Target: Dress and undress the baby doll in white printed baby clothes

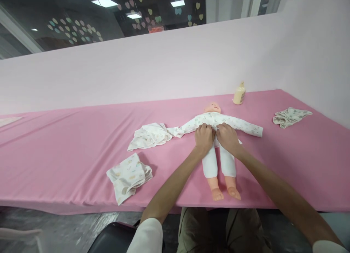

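A baby doll (213, 107) lies on its back on the pink-covered table, head away from me and bare feet near the front edge. It wears a white patterned shirt (218, 119) with long sleeves spread to both sides, and white trousers (210, 165). Both my hands meet over the doll's chest and belly. My left hand (205, 137) and my right hand (227, 137) have curled fingers pinching the shirt's front edges close together. The fingertips and any fastening between them are mostly hidden.
A crumpled white cloth (151, 136) lies at the end of the doll's left-side sleeve. Nearer is a folded patterned cloth (129, 174). A cream pump bottle (239, 93) stands by the wall, and another folded cloth (291, 117) lies right. A black chair (113, 238) stands below the table.
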Motion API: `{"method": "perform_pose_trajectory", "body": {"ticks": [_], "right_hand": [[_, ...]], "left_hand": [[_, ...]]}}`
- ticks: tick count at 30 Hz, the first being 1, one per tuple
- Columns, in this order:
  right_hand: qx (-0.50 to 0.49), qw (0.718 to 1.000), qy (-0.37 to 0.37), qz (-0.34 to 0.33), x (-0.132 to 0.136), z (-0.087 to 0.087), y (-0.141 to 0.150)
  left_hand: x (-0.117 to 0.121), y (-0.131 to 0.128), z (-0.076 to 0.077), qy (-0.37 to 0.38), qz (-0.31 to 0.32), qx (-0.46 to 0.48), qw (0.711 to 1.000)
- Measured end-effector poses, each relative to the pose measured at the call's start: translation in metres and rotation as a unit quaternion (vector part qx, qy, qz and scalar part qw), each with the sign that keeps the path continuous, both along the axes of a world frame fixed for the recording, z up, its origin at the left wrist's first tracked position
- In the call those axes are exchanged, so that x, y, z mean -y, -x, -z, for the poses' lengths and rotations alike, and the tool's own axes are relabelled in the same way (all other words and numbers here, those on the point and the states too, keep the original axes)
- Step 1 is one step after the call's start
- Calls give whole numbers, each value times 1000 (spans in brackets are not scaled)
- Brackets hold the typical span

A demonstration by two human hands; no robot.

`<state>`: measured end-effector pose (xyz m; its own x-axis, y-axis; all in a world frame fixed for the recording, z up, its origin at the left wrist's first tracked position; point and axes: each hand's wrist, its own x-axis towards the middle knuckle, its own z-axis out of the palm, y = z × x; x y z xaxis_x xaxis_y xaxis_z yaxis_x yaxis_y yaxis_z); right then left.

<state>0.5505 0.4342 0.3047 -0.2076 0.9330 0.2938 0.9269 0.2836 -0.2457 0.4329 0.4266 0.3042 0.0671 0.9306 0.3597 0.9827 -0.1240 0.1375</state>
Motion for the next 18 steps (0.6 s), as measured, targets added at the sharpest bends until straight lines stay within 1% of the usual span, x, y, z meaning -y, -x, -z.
{"method": "perform_pose_trajectory", "body": {"ticks": [5,7,14,18], "right_hand": [[-117,992,38,1,-6,1,-3],[-149,988,45,4,-8,1,-5],[-181,983,40,6,-6,1,-5],[-200,979,45,11,-4,-2,-5]], "left_hand": [[-5,1,0,-3,0,-8,1000],[-7,3,0,-4,4,-3,1000],[-10,8,6,-46,12,30,998],[-10,8,9,-63,26,31,997]]}}
